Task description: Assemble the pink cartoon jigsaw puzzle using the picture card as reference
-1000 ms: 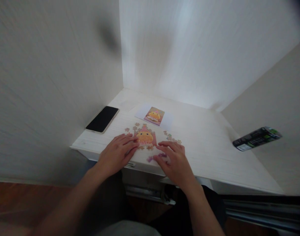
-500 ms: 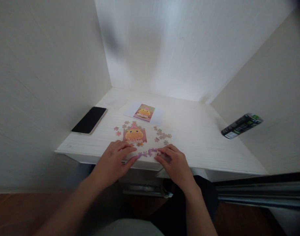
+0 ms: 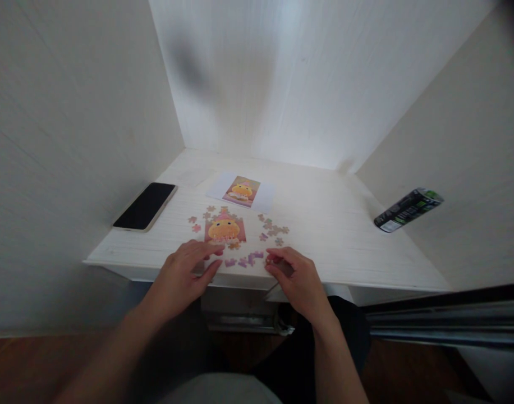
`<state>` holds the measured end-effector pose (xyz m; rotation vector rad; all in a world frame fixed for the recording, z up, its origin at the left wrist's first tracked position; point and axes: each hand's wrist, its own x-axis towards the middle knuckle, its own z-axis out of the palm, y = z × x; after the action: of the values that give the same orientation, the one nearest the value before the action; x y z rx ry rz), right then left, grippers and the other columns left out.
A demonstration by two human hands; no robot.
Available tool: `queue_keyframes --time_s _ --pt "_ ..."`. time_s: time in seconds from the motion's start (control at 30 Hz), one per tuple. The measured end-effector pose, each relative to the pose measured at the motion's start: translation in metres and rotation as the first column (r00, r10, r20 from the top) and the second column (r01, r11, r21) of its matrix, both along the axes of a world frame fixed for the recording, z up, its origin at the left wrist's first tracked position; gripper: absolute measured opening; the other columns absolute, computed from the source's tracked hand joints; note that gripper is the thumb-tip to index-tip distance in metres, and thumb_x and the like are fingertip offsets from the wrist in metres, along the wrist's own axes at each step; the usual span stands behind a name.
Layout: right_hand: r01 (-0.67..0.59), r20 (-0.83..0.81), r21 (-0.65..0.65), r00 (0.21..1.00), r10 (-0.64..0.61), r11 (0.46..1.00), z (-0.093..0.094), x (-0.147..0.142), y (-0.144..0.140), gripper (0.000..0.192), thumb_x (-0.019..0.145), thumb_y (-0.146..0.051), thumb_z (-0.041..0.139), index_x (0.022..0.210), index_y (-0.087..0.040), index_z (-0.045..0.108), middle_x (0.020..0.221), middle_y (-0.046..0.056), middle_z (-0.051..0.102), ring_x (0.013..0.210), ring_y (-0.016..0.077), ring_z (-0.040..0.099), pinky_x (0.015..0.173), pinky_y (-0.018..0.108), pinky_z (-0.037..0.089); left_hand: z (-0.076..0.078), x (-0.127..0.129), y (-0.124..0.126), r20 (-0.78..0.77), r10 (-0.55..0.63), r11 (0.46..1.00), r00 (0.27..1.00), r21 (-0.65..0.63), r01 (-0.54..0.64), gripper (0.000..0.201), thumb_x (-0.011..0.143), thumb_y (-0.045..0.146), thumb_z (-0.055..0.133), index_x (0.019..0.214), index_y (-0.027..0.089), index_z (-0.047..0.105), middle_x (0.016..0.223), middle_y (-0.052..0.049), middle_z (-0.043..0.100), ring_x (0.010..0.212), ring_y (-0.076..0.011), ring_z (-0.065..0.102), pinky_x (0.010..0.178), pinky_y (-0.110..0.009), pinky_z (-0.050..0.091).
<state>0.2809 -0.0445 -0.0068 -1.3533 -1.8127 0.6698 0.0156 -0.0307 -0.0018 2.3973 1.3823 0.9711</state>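
A partly built jigsaw puzzle (image 3: 224, 230) with an orange figure on pink lies near the front edge of a white desk (image 3: 324, 235). Loose pieces (image 3: 274, 229) are scattered to its right and left, and a row of purple pieces (image 3: 244, 261) lies in front of it. My left hand (image 3: 183, 276) rests flat at the desk's front edge, fingertips just below the puzzle. My right hand (image 3: 297, 276) has its fingers curled over a small piece next to the purple pieces; whether it grips that piece is unclear. A reference picture (image 3: 241, 191) lies behind the puzzle.
A black phone (image 3: 145, 206) lies face up at the desk's left side. A dark can with green print (image 3: 407, 209) lies on its side at the right. White walls enclose the desk on three sides. Below the front edge is a drawer rail (image 3: 244, 322).
The view has swung, so the desk sits further left and lower in frame. Both hands have drawn back toward the front edge, off the puzzle, uncovering the purple pieces.
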Motion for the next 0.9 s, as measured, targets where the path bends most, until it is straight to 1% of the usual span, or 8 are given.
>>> queue_keyframes --time_s 0.13,0.23,0.3,0.4,0.47,0.57,0.73,0.9 --pt "0.027 -0.106 -0.012 0.994 -0.028 1.000 -0.005 0.003 0.001 0.025 0.083 -0.021 0.065 0.108 -0.022 0.069 0.090 0.004 0.071 0.080 0.0172 0.065 0.077 0.034 0.052 0.002 -0.012 -0.005 0.047 0.050 0.998 0.998 -0.033 -0.049 0.023 0.091 0.034 0.058 0.109 0.024 0.067 0.105 -0.005 0.071 0.089 -0.0188 0.066 0.080 -0.032 0.055" --pt "0.078 -0.297 -0.109 0.949 -0.108 0.991 -0.006 0.005 0.004 0.024 0.080 -0.026 0.070 0.104 -0.021 0.071 0.090 0.005 0.073 0.081 0.0181 0.067 0.078 0.035 0.054 0.002 -0.015 -0.009 0.081 0.053 0.999 0.995 -0.014 -0.053 0.022 0.090 0.032 0.060 0.109 0.023 0.067 0.100 -0.003 0.070 0.083 -0.0167 0.065 0.077 -0.029 0.054" --pt "0.140 -0.481 -0.183 0.850 -0.213 0.973 -0.003 0.003 0.007 0.025 0.075 -0.028 0.076 0.098 -0.020 0.071 0.089 0.005 0.074 0.082 0.0192 0.069 0.079 0.037 0.056 0.003 -0.014 -0.012 0.114 0.043 0.999 0.993 0.006 -0.044 0.021 0.089 0.030 0.062 0.108 0.023 0.067 0.098 -0.003 0.070 0.081 -0.0154 0.064 0.075 -0.026 0.054" --pt "0.194 -0.712 -0.291 0.610 -0.347 0.937 0.004 -0.007 0.006 0.030 0.066 -0.027 0.084 0.091 -0.018 0.071 0.084 0.004 0.073 0.077 0.0182 0.069 0.074 0.036 0.059 0.008 -0.005 -0.016 0.157 0.038 0.999 0.987 -0.003 -0.038 0.019 0.088 0.029 0.063 0.105 0.023 0.068 0.096 -0.002 0.071 0.078 -0.0139 0.064 0.070 -0.024 0.053" --pt "0.151 -0.795 -0.359 0.467 -0.387 0.921 0.009 -0.020 0.001 0.030 0.064 -0.025 0.085 0.088 -0.018 0.070 0.080 0.001 0.072 0.073 0.0156 0.068 0.071 0.033 0.060 0.013 0.004 -0.020 0.192 0.023 1.000 0.981 -0.024 -0.019 0.017 0.087 0.028 0.065 0.103 0.023 0.068 0.094 -0.001 0.071 0.076 -0.0128 0.064 0.068 -0.023 0.053" --pt "0.022 -0.842 -0.433 0.347 -0.413 0.901 0.015 -0.046 -0.010 0.028 0.064 -0.024 0.085 0.085 -0.019 0.067 0.078 -0.001 0.069 0.070 0.0127 0.066 0.065 0.027 0.059 0.019 0.020 -0.023 0.261 -0.040 0.998 0.965 -0.028 0.049 0.016 0.085 0.026 0.068 0.101 0.021 0.069 0.088 -0.002 0.072 0.072 -0.0118 0.065 0.070 -0.023 0.054" --pt "-0.043 -0.850 -0.451 0.326 -0.414 0.891 0.011 -0.082 -0.030 0.026 0.068 -0.025 0.083 0.087 -0.020 0.066 0.082 0.000 0.068 0.071 0.0118 0.064 0.062 0.023 0.056 0.016 0.034 -0.027 0.371 -0.083 0.995 0.925 -0.022 0.098 0.014 0.085 0.023 0.068 0.098 0.021 0.071 0.088 -0.003 0.074 0.076 -0.0140 0.068 0.071 -0.025 0.056" --pt "-0.084 -0.816 -0.386 0.496 -0.297 0.919 0.005 -0.087 -0.041 0.022 0.071 -0.025 0.081 0.089 -0.021 0.067 0.084 0.001 0.071 0.075 0.0139 0.067 0.070 0.026 0.057 0.004 0.023 -0.038 0.430 -0.001 0.988 0.903 -0.140 0.068 0.014 0.087 0.021 0.066 0.100 0.023 0.072 0.092 -0.002 0.075 0.082 -0.0144 0.070 0.075 -0.025 0.056"
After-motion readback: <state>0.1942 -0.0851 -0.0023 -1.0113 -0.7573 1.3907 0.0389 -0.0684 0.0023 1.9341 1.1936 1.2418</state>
